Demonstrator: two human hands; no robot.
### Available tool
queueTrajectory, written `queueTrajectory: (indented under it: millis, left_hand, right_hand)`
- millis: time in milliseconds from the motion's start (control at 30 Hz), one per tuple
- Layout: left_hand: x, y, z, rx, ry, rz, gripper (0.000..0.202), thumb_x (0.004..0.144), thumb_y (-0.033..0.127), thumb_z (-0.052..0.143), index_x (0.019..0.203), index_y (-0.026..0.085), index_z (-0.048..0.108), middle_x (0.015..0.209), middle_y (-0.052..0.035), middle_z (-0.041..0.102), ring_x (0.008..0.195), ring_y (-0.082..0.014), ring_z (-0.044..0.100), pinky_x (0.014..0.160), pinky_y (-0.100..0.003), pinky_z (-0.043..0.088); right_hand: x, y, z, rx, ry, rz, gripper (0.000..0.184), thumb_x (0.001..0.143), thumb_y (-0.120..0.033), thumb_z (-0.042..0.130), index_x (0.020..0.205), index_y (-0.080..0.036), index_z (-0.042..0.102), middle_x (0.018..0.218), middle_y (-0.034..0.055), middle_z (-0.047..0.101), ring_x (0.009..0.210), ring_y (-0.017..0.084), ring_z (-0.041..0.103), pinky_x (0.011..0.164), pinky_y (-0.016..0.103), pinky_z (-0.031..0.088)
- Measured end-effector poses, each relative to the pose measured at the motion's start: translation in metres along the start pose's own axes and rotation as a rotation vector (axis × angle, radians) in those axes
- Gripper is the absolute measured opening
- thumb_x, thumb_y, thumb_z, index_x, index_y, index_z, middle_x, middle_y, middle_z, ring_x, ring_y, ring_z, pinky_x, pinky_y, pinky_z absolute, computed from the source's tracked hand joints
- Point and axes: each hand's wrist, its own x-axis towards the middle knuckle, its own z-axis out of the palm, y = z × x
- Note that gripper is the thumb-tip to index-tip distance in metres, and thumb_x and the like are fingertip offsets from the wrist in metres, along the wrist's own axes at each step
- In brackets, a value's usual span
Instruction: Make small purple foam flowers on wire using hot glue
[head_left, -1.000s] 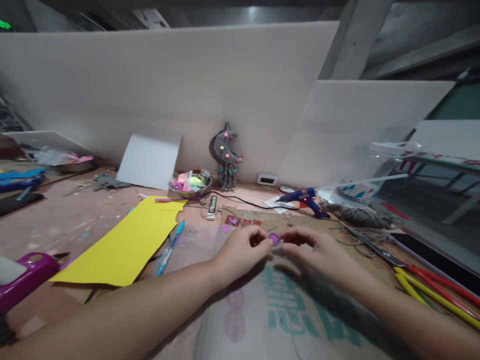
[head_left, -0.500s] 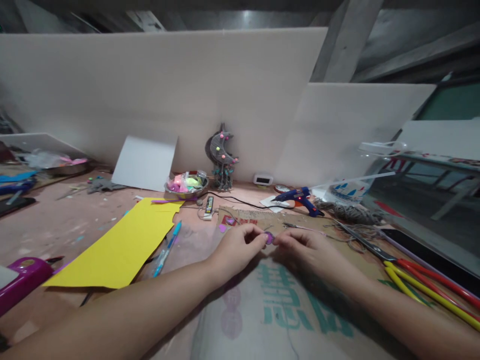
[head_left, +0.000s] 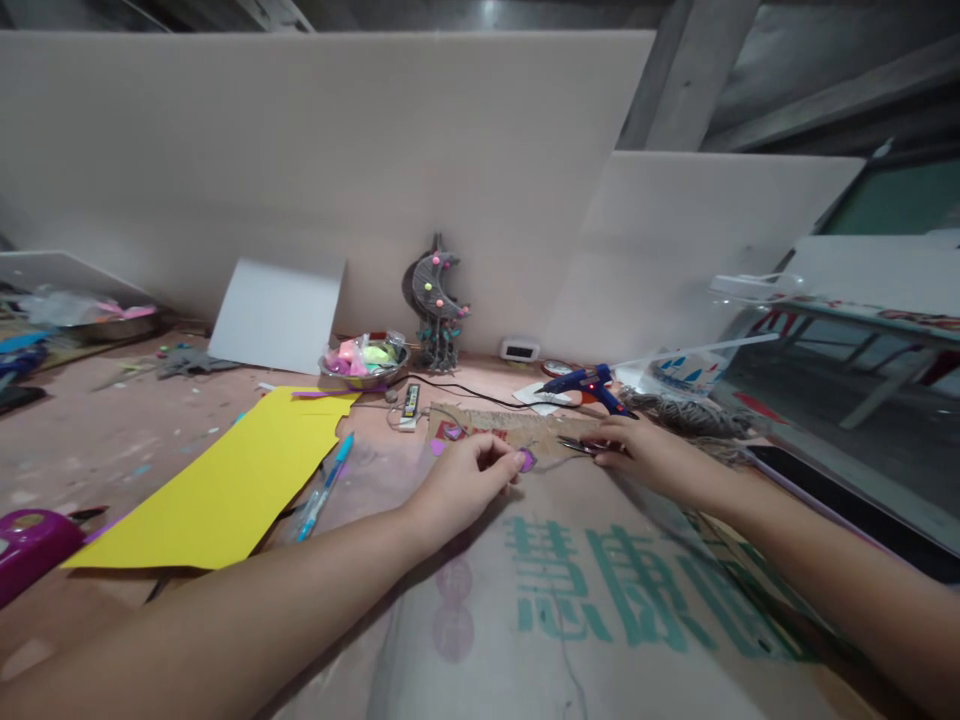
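Observation:
My left hand (head_left: 480,480) is closed in a pinch on a small purple disc (head_left: 527,460) with a grey rim, perhaps wound yarn. A grey strand runs from the disc toward the right. My right hand (head_left: 628,447) has its fingers on a small metal tool (head_left: 576,444) with two thin points, which resembles small scissors or tweezers; the fingers cover its rear part. Both hands are over a brown sheet (head_left: 480,540) printed with green characters. Near the left fingers lie a purple paper scrap (head_left: 438,448) and another small purple piece (head_left: 452,433).
A blue glue gun (head_left: 589,385) with a cord stands behind my right hand, beside grey yarn (head_left: 690,412). Left are yellow card (head_left: 217,480), a blue pen (head_left: 327,487) and a bowl (head_left: 364,378). A moon-shaped ornament (head_left: 435,290) stands at the back; a phone (head_left: 855,510) lies right.
My right hand has left the purple disc and moved right onto the small metal tool. My left hand keeps the disc. The red and yellow scissor handles are now hidden behind my right arm.

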Motion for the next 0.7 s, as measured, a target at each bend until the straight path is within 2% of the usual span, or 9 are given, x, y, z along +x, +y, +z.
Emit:
queueTrajectory:
  millis: [133,200,300,367,433,533,633,700]
  left_hand:
    - [-0.001,0.001,0.000,-0.002,0.006,-0.012,0.027,0.078,0.041,0.058,0.072,0.015,0.057,0.061,0.0011,0.055,0.058,-0.0102,0.051,0.056,-0.021,0.038]
    - [-0.001,0.001,0.000,-0.010,0.003,-0.013,0.026,0.078,0.040,0.058,0.072,0.015,0.057,0.062,0.0012,0.055,0.057,-0.0098,0.051,0.055,-0.021,0.038]
    - [0.000,0.000,0.000,-0.006,-0.003,-0.001,0.025,0.079,0.039,0.057,0.072,0.014,0.057,0.061,0.0018,0.055,0.056,-0.0091,0.050,0.055,-0.021,0.038]
    - [0.000,0.001,0.000,-0.001,-0.003,-0.001,0.025,0.079,0.038,0.057,0.071,0.015,0.057,0.060,0.0022,0.054,0.056,-0.0089,0.050,0.055,-0.021,0.038]
    - [0.000,0.001,0.000,0.003,0.006,-0.004,0.024,0.079,0.037,0.057,0.072,0.015,0.057,0.061,0.0020,0.054,0.057,-0.0091,0.050,0.056,-0.020,0.038]
    - [0.000,0.001,0.000,0.008,0.018,-0.004,0.023,0.079,0.036,0.057,0.071,0.014,0.057,0.061,0.0014,0.055,0.058,-0.0096,0.051,0.056,-0.020,0.039]
    - [0.001,0.000,0.001,0.001,0.011,-0.018,0.023,0.079,0.037,0.057,0.072,0.014,0.057,0.060,0.0015,0.055,0.058,-0.0101,0.052,0.056,-0.021,0.039]
    - [0.002,-0.001,0.001,0.003,0.011,-0.018,0.023,0.078,0.037,0.057,0.072,0.015,0.057,0.059,0.0015,0.055,0.058,-0.0102,0.052,0.057,-0.021,0.039]
  right_hand:
    - [0.001,-0.001,0.002,0.009,0.014,-0.050,0.029,0.082,-0.029,0.045,0.097,-0.025,0.070,0.104,0.0063,0.068,0.094,0.025,0.061,0.083,0.036,0.044]
    - [0.001,-0.001,0.004,0.003,0.063,0.024,0.029,0.082,-0.027,0.043,0.094,-0.023,0.069,0.096,0.0060,0.070,0.084,0.023,0.062,0.076,0.033,0.045]
    - [0.001,0.001,0.007,0.039,0.124,0.224,0.028,0.083,-0.025,0.038,0.086,-0.019,0.065,0.076,0.0049,0.069,0.066,0.018,0.061,0.061,0.027,0.044]
    - [0.002,0.002,0.007,0.073,0.158,0.291,0.027,0.084,-0.027,0.036,0.087,-0.018,0.062,0.071,0.0042,0.066,0.060,0.016,0.058,0.055,0.026,0.041]
    - [0.002,0.001,0.002,0.095,0.164,0.269,0.028,0.085,-0.032,0.038,0.089,-0.017,0.061,0.073,0.0045,0.065,0.060,0.016,0.057,0.056,0.026,0.041]
    - [0.001,-0.002,-0.006,0.091,0.075,0.197,0.029,0.080,-0.041,0.048,0.089,-0.018,0.063,0.074,0.0051,0.064,0.064,0.018,0.057,0.057,0.027,0.042]
    - [0.000,-0.001,-0.009,0.063,-0.005,0.169,0.028,0.071,-0.038,0.058,0.091,-0.020,0.066,0.078,0.0055,0.066,0.068,0.020,0.058,0.059,0.028,0.043]
    - [-0.001,0.000,-0.007,0.042,-0.017,0.131,0.027,0.072,-0.034,0.057,0.093,-0.022,0.069,0.084,0.0056,0.067,0.072,0.021,0.059,0.064,0.030,0.044]
